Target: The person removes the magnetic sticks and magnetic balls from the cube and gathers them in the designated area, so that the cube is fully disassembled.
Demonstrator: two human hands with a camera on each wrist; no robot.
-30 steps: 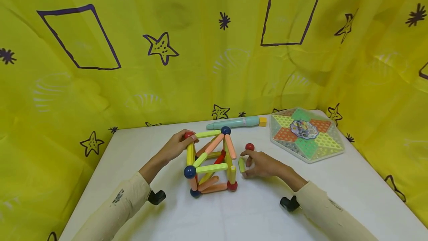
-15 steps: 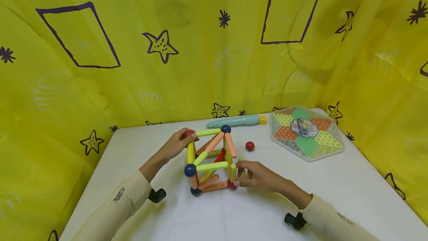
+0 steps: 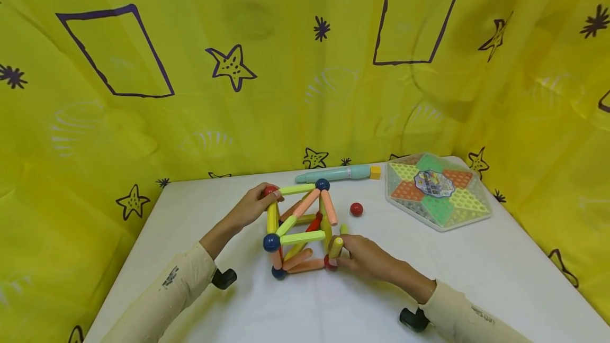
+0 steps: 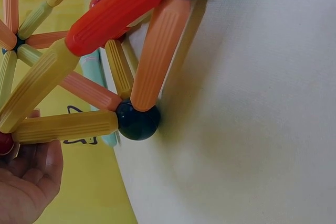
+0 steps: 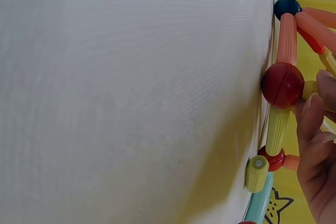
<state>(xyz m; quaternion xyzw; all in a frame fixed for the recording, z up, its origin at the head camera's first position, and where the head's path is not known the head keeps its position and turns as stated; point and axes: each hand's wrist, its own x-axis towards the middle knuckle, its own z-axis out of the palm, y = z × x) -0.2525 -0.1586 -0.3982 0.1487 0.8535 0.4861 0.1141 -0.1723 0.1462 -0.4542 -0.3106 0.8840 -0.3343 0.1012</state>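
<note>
Rod-and-ball frame [image 3: 288, 224] stands near the middle of the white tabletop [image 3: 267, 316], a little closer to its left edge than to its right one, and it looks like a cube which is mostly built. Done, as far as I can judge, are three of the four top corners: the red corner ball [image 3: 269, 190], the rear blue ball [image 3: 322, 184] and the front blue ball [image 3: 271, 243], joined by rods and one diagonal. The front right top corner has no ball: the light green rod [image 3: 307, 237] and the orange rod [image 3: 329, 207] point toward it with free ends. Below it the yellow rod [image 3: 336, 248] leans, its lower end at the lower red ball [image 5: 282, 85], its top bare. The left hand [image 3: 245, 209] grips the red corner ball; the right hand [image 3: 367, 255] pinches the yellow rod. What seems left is a straight upright and a ball on this corner; the loose red ball [image 3: 356, 209], lying apart beyond the right hand, would suit it. One loose green rod [image 3: 344, 228] lies just beside the right hand, also unused. As for containers, only the hexagonal Chinese checkers case [image 3: 434, 209], at the far right corner of the tabletop, could be one; its cover seems closed, and its contents are too small to tell. Near the far edge lie a teal pen-shaped object [image 3: 333, 174] and, at its right end, a yellow cube [image 3: 375, 172].
</note>
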